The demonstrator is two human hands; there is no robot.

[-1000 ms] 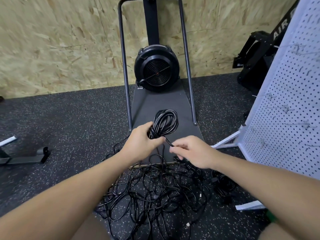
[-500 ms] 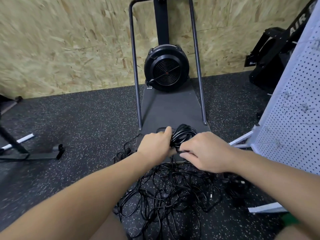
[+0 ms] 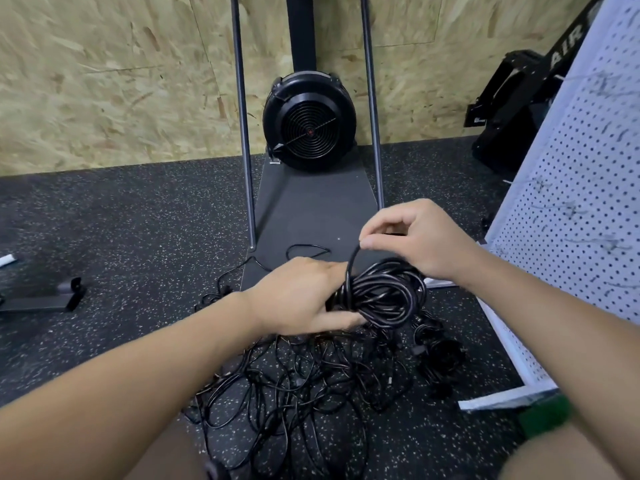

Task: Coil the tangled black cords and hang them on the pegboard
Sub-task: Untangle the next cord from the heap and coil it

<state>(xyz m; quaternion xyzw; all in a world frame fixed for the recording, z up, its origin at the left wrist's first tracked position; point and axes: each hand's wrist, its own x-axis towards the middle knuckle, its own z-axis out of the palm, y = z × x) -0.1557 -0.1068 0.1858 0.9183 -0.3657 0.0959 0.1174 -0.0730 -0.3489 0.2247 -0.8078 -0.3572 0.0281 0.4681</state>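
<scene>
The left hand (image 3: 304, 296) was wrapped round one side of a glossy black coil (image 3: 384, 294), thumb underneath, knuckles up, forearm coming in from the lower left. The right hand (image 3: 415, 239) was held just above and behind it, thumb and forefinger pinched on a single strand of that same cord, which arched down into the bundle. So both hands were clamped on the one coil, close together but not touching.

Right below, a messy heap of thin tangled black cords (image 3: 301, 382) was spread on the speckled rubber floor (image 3: 131, 237), with a chunkier dark clump (image 3: 440, 355) beside it on the right. The white perforated pegboard (image 3: 581, 209) was stood along the right edge, wire hooks sticking out. Further back, a round ribbed black fan housing (image 3: 310, 128) was mounted on a flat grey base between two thin metal uprights, backed by a rough chipboard wall (image 3: 121, 81).
</scene>
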